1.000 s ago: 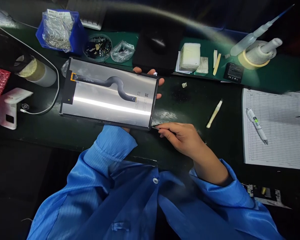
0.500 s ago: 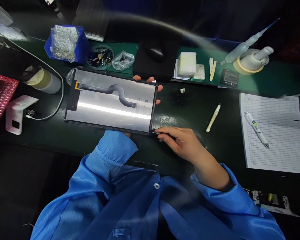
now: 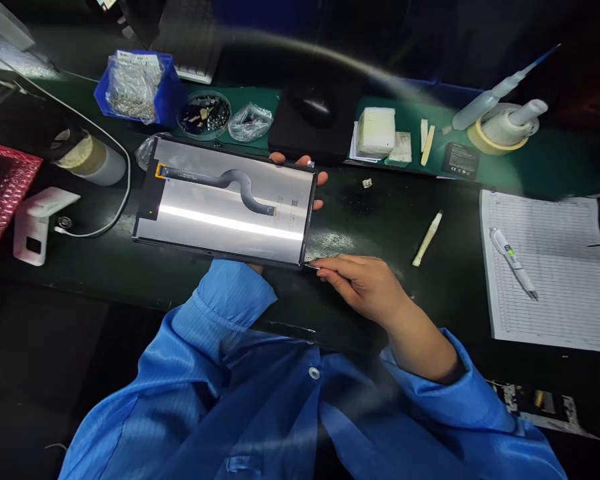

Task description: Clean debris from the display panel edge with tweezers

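A large display panel [image 3: 225,207] lies face down, silver back up, with a black flex cable [image 3: 230,181] curving across it. My left hand [image 3: 307,177] holds the panel from beneath, and only its fingertips show past the far right edge. My right hand [image 3: 363,283] is closed in a pinch on a thin metal tool [image 3: 311,266], whose tip touches the panel's near right corner. Blue sleeves cover both arms.
A blue bin of bagged parts [image 3: 135,83], a dish of small parts [image 3: 203,113] and a plastic bag [image 3: 250,121] stand behind the panel. A white stick [image 3: 427,239], a form sheet with a pen [image 3: 513,262], tape rolls, a syringe [image 3: 500,90] and a white pad [image 3: 377,131] lie right.
The view has shifted slightly, so everything sits a little lower and further right. Both hands keep their hold and the tool stays at the panel's corner.
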Motion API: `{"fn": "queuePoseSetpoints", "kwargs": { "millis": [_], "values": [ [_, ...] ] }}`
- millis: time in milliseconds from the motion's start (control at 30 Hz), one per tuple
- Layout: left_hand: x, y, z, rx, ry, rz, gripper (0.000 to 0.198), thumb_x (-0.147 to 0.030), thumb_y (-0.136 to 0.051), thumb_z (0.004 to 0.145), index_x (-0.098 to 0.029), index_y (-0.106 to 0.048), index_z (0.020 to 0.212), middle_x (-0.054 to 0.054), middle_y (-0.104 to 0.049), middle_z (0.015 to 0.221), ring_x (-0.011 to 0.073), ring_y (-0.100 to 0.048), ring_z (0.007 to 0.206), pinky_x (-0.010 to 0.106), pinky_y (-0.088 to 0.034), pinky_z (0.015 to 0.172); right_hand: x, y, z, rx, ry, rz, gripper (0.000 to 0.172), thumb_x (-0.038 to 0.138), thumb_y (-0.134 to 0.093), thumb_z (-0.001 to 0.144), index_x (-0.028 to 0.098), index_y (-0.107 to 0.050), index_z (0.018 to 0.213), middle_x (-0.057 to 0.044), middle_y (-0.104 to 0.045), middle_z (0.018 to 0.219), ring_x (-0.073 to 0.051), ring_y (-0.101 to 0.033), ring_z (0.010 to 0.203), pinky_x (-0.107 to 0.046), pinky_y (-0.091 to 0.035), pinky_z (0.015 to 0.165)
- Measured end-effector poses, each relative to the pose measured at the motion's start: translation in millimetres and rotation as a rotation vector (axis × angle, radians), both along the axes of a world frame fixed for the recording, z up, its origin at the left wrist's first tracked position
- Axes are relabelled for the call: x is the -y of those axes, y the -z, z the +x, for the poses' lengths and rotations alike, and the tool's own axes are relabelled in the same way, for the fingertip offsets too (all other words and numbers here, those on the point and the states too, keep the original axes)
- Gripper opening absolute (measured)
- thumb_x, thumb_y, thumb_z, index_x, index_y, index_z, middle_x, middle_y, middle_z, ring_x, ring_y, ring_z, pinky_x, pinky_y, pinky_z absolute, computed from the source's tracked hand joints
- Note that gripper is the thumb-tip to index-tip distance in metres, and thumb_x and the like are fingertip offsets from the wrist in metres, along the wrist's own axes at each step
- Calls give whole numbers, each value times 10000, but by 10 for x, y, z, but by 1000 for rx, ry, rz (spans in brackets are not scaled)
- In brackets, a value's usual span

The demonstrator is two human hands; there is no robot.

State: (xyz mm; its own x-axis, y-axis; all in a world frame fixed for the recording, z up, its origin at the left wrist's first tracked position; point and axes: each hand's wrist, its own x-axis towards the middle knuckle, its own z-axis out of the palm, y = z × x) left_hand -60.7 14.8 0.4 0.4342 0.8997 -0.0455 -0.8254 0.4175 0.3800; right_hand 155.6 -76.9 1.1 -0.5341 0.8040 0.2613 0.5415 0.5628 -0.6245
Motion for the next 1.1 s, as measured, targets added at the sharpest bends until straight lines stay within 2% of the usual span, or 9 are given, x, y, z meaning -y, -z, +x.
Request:
{"fn": "queuePoseSetpoints", "kwargs": {
  "millis": [100, 233, 400, 533, 633, 900, 1100],
  "values": [
    [33, -26, -21, 12, 15, 15, 473, -589, -295, 1024, -256, -611, 1141, 67, -604, 1362, 416, -433, 1473, 740, -114, 1230, 15, 9, -8, -42, 35, -21, 183, 307, -669, 979, 279, -758, 1136, -19, -827, 1007, -176, -779, 796, -278, -609, 729],
    [8, -5, -29, 45, 33, 9, 454, -577, -326, 1020, -236, -611, 1117, 80, -609, 1335, 437, -408, 1481, 749, -109, 1222, 17, 8, -6, -35, 2, 3, 158, 288, -672, 978, 265, -768, 1101, -18, -822, 941, -165, -768, 765, -258, -584, 681],
    [9, 15, -12, 83, 19, 6, 564, -616, -217, 1028, -230, -616, 1129, 93, -596, 1347, 450, -344, 1514, 750, -71, 1220, 5, -6, 0, 17, -4, 3, 208, 276, -598, 1018, 249, -771, 1129, -33, -821, 947, -165, -767, 764, -256, -570, 663],
    [50, -40, -9, 60, -17, 29, 584, -625, -199, 1025, -216, -599, 1144, 108, -580, 1370, 462, -347, 1508, 757, -102, 1210, 26, -2, -11, -23, 38, -59, 192, 298, -628, 1001, 264, -754, 1142, -10, -821, 898, -158, -757, 707, -258, -581, 665],
    [69, -84, -14, 33, -37, 32, 559, -612, -215, 1031, -213, -589, 1150, 100, -574, 1374, 450, -324, 1524, 733, -110, 1225, 38, -2, -19, -62, 72, -46, 153, 319, -696, 957, 271, -757, 1089, -10, -820, 917, -163, -751, 711, -263, -586, 658],
    [63, -105, -11, 25, -57, -12, 542, -610, -235, 1022, -220, -601, 1112, 103, -600, 1338, 444, -341, 1519, 755, -104, 1219, 8, -2, -4, 10, 4, -15, 201, 278, -586, 1023, 237, -766, 1103, -33, -812, 913, -160, -755, 745, -258, -560, 660],
    [14, -67, -20, 18, -49, -18, 552, -600, -214, 1022, -231, -622, 1064, 85, -598, 1356, 426, -404, 1488, 769, -108, 1214, 36, -3, -22, -90, 79, -73, 167, 293, -737, 929, 242, -755, 1088, -10, -811, 882, -164, -750, 711, -259, -571, 654]
  ]
}}
